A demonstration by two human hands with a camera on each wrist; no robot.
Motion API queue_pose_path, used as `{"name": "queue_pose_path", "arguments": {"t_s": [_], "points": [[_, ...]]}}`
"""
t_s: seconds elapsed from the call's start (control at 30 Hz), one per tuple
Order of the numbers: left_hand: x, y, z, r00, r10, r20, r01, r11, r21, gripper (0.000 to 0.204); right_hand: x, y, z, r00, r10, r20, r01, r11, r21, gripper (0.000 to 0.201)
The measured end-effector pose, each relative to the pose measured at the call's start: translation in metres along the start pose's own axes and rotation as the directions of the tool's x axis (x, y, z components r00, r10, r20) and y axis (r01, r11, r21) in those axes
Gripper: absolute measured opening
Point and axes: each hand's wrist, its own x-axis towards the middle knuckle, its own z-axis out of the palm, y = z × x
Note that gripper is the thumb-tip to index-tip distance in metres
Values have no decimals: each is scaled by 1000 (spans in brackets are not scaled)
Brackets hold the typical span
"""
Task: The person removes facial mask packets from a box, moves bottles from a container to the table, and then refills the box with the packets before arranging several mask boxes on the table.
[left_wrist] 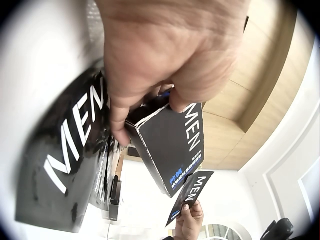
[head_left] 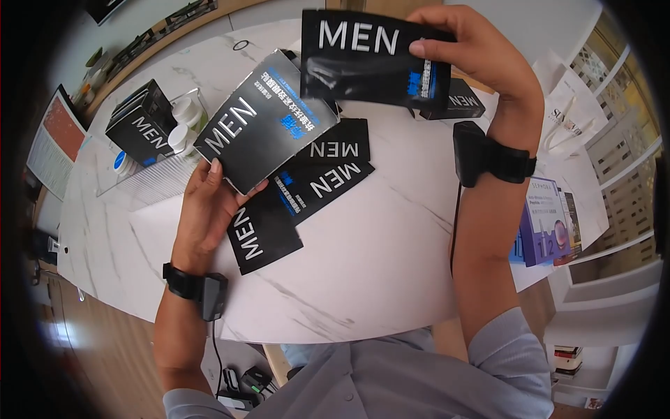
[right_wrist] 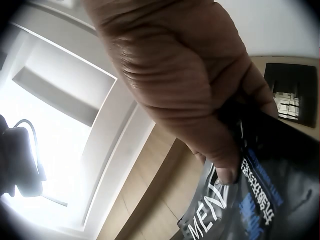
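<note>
My left hand (head_left: 209, 209) grips the lower end of a black MEN box (head_left: 269, 119), held tilted above the table; the left wrist view shows thumb and fingers round that box (left_wrist: 170, 145). Pinched between the thumb and fingers of my right hand (head_left: 474, 52) is a glossy black MEN pouch (head_left: 356, 59), raised beside the box's far end. The same pouch (right_wrist: 280, 185) hangs from my right hand (right_wrist: 185, 85) in the right wrist view. Under the box, several black pouches (head_left: 269, 234) lie fanned and overlapping on the table (head_left: 377, 265).
At the left stand an upright black MEN box (head_left: 143, 126), small white-lidded jars (head_left: 183, 137) and a clear ribbed tray (head_left: 150, 185). Another black box (head_left: 464, 98) lies behind my right wrist. A purple box (head_left: 541, 223) stands at the right edge; a black ring (head_left: 241, 45) lies at the back.
</note>
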Motion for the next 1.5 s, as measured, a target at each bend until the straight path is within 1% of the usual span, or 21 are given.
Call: {"name": "queue_pose_path", "arguments": {"t_s": [0.07, 0.1, 0.2, 0.3, 0.4, 0.43, 0.53, 0.63, 0.73, 0.83, 0.93, 1.03, 1.13, 1.23, 1.33, 1.37, 1.47, 1.5], "points": [[0, 0, -1, 1000, 7, 6, -7, 1000, 6, 48, 5, 1, 4, 999, 3, 33, -1, 997, -76, 17], [0, 0, -2, 1000, 12, 11, -12, 1000, 6, 48, 3, 0, 6, 999, -43, 19, 45, 993, -111, 18], [0, 0, -1, 1000, 19, 14, -19, 1000, 2, 48, 1, -2, 2, 989, 99, -107, -104, 993, -50, 17], [0, -2, -3, 1000, 15, 17, -15, 1000, -4, 47, -1, 5, -4, 982, -17, -189, 24, 999, 35, 15], [0, -1, -1, 1000, 12, 17, -12, 1000, 16, 47, -4, 0, -6, 997, 66, -39, -69, 996, -65, 16], [0, -1, -1, 1000, 14, 14, -14, 1000, 27, 47, 8, 33, -6, 988, -157, 6, 156, 978, -141, 26], [0, -1, 1, 1000, 19, 4, -19, 999, 44, 47, 12, 26, -4, 981, -58, 188, 74, 994, -81, 22], [1, -3, -1, 1000, 22, 7, -22, 1000, 2, 40, 9, 19, 2, 980, -70, 187, 100, 982, -158, 19], [0, -2, -1, 1000, 18, 8, -18, 999, 27, 45, 9, 7, 11, 976, -123, 182, 167, 953, -252, 16], [0, -2, -3, 1000, 24, -17, -24, 999, 33, 45, 10, -2, 18, 979, -73, 193, 135, 933, -333, 15], [0, -1, 0, 999, 26, -31, -25, 999, 41, 45, 9, 11, 13, 977, -131, 169, 178, 936, -304, 14], [1, -3, -2, 1000, 24, -11, -23, 998, 53, 46, 6, 11, 9, 977, -110, 182, 151, 962, -229, 15], [0, -3, -2, 1000, 20, -2, -20, 998, 59, 47, 3, -14, 11, 971, -4, 240, 72, 958, -276, 18], [-1, -2, -1, 1000, 9, 29, -11, 996, 86, 47, 16, -17, 25, 963, -127, 236, 215, 893, -395, 24], [-1, 1, 1, 999, 14, 44, -16, 999, 49, 45, 24, -31, 46, 977, -195, 85, 213, 911, -353, 28], [-2, 1, 1, 999, 13, 33, -15, 999, 39, 45, 28, -28, 51, 949, -315, 8, 298, 889, -347, 30], [-2, 1, 1, 1000, 13, 14, -14, 1000, 13, 43, 24, -38, 41, 996, -89, -16, 74, 906, -416, 27], [-1, 1, -1, 1000, 14, 19, -14, 1000, 9, 42, 21, -34, 38, 999, -34, 20, 38, 965, -260, 26]]}}
